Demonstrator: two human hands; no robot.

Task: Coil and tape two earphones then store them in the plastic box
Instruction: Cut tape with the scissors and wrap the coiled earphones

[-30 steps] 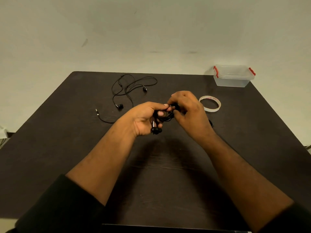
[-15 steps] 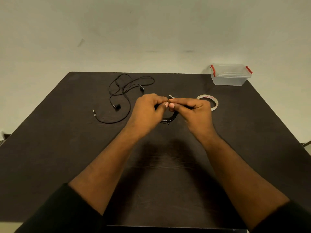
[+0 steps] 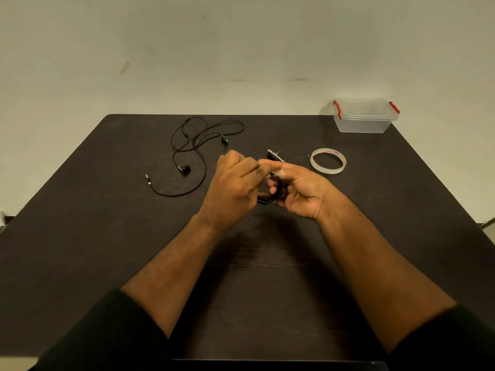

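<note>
Over the dark table (image 3: 107, 236), both hands, left hand (image 3: 235, 188) and right hand (image 3: 302, 191), pinch the coiled earphone (image 3: 273, 195) between them, now lower and nearer the tape roll (image 3: 328, 164) than a second ago.

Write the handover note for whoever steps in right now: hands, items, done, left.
Left hand and right hand: both pinch the coiled earphone above the table; a bit of tape seems to be at the fingertips.
Second earphone: loose, uncoiled, far left.
Tape roll: flat, right of the hands.
Plastic box: far right corner, lid on.
Done: first coil.
Left: finish taping, coil and tape the second, box both.
</note>
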